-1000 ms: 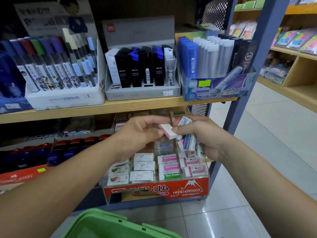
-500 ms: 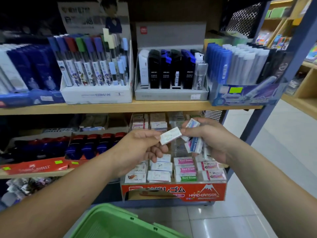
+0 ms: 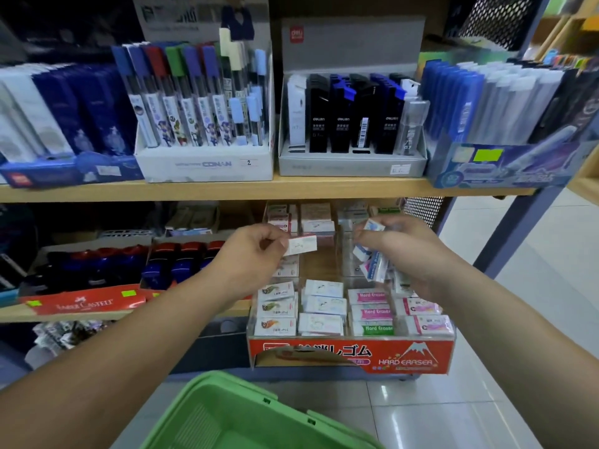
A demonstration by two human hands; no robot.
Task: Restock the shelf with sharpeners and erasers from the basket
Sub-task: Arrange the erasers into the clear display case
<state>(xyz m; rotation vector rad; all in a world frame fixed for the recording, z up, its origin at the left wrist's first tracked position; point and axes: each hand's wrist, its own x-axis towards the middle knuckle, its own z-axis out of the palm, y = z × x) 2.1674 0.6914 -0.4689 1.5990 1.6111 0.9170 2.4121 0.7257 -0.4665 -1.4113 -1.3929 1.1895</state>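
My left hand (image 3: pixel 256 254) pinches one white boxed eraser (image 3: pixel 302 244) by its end, held over the back rows of the clear eraser display tray (image 3: pixel 353 351). My right hand (image 3: pixel 408 254) grips a bundle of several erasers (image 3: pixel 372 264) in blue, pink and white sleeves, above the tray's right side. The tray has a red "Hard Eraser" front and holds rows of boxed erasers (image 3: pixel 324 306). The green basket (image 3: pixel 246 416) sits low in front of me; what it holds is out of sight.
The wooden upper shelf (image 3: pixel 291 189) carries boxes of pencil leads and pens just above my hands. A red Faber-Castell box (image 3: pixel 84 303) of red and blue items stands left of the tray. The blue shelf post (image 3: pixel 518 228) and tiled aisle floor lie to the right.
My left hand took one white eraser from the bundle in my right hand and drew it away to the left. The hands now stand apart. The view shifted left.
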